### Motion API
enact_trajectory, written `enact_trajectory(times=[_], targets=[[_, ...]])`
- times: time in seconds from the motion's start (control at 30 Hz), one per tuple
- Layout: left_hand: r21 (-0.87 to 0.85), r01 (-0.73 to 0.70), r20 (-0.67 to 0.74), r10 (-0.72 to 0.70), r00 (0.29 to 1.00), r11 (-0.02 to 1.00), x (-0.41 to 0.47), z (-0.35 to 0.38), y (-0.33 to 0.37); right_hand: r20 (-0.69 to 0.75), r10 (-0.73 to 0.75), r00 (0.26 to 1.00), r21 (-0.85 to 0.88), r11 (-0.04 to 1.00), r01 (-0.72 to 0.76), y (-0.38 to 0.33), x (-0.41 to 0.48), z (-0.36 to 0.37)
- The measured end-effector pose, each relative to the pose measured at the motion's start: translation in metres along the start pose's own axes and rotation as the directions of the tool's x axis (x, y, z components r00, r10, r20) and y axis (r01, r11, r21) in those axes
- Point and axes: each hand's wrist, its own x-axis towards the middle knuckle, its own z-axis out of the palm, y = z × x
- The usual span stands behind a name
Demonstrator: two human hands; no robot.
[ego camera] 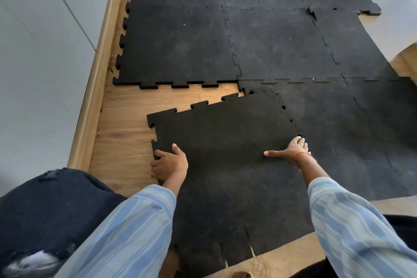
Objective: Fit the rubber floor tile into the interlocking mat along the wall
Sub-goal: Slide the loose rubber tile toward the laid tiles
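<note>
A loose black rubber floor tile (225, 165) with toothed edges lies skewed on the wooden floor, its far right corner overlapping the laid mat. The interlocking mat (180, 40) of several black tiles runs ahead along the wall. My left hand (168, 163) grips the tile's left edge, fingers curled under it. My right hand (291, 149) holds the tile's right edge, thumb flat on top and fingers over the rim. A strip of bare wood (158, 99) separates the tile's far edge from the mat's teeth.
A grey wall (33, 63) with a wooden skirting board (99, 70) runs along the left. Bare wood floor (121, 142) shows between skirting and tile. My dark trouser knee (45, 210) is at the lower left. One mat tile corner (311, 11) at the far right sticks up.
</note>
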Motion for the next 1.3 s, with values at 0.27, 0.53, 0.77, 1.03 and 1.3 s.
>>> enact_trajectory(times=[0.27,0.53,0.77,1.03,1.3], targets=[[-0.18,0.149,0.021,-0.148,0.989,0.972,0.014,-0.01,-0.005,-0.151,-0.011,0.988,0.118,0.993,0.029,0.001,0.008,0.005],[-0.397,0.245,0.136,-0.207,0.969,0.885,0.033,-0.017,-0.019,-0.261,0.094,0.961,0.301,0.953,-0.011,-0.004,0.013,0.005],[-0.366,0.128,0.123,-0.088,0.989,0.922,0.025,-0.017,-0.021,-0.22,0.258,0.941,0.407,0.901,-0.152,-0.008,0.01,-0.015],[-0.389,0.109,0.08,-0.084,0.993,0.915,0.023,-0.023,-0.019,-0.17,0.357,0.918,0.49,0.84,-0.236,-0.019,-0.01,-0.028],[-0.531,0.041,-0.017,-0.058,0.998,0.846,0.025,-0.056,-0.011,-0.153,0.405,0.901,0.696,0.692,-0.193,-0.033,-0.019,-0.042]])
